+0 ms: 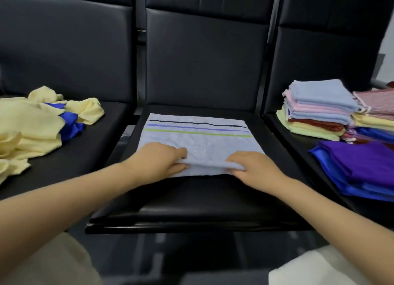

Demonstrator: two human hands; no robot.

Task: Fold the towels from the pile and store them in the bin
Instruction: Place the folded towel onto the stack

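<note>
A pale blue striped towel [198, 139] lies flat on the middle black seat [191, 203]. Both hands pinch its near edge: left hand [157, 158] at 9 o'clock, right hand [253, 169] at 3 o'clock, each grip grasping the raised fold. Unfolded yellow towels [32, 126] sit at 9 o'clock, folded stacks [319, 109] at 2 o'clock.
</note>
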